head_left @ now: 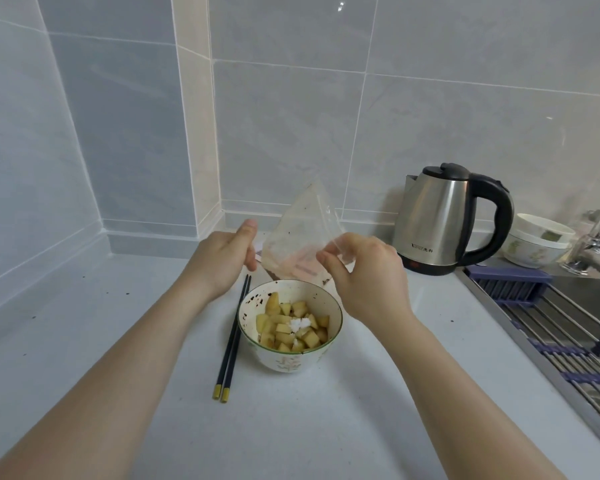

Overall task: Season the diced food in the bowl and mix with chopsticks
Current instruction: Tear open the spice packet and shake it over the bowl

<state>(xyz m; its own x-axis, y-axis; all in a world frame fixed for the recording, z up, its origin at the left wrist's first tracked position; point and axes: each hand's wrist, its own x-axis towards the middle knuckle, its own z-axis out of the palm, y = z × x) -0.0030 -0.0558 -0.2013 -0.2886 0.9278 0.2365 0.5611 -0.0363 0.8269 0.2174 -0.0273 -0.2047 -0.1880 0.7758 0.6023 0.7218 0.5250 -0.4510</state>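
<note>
Reaching in from the lower left, the left hand (pixel 227 256) sits just beyond and to the left of the white ceramic bowl with a green rim (pixel 312 358), its thumb raised and its fingers curled onto the left edge of a clear, crumpled plastic bag (pixel 300 233). Left of the bowl and nearly touching its side lies a pair of dark blue chopsticks with yellow ends (pixel 232 337) on the pale grey countertop (pixel 84 341); their long axis runs from near-left to far-right, yellow ends toward the person, tips toward the bag. The bowl holds yellow diced food (pixel 284 327) topped with a small heap of white powder (pixel 298 323); dark specks dot its inner wall. The bag hangs directly behind the bowl, its peak pointing up, its lower edge just above the far rim, with reddish-brown residue inside. The right hand (pixel 368 271), behind the bowl to the right, pinches the bag's right edge between thumb and curled fingers. Farther right of the bowl stands a stainless steel electric kettle with a black handle (pixel 444 220), then stacked white patterned bowls (pixel 537 240) beside a sink with a metal drying rack (pixel 565 327).
</note>
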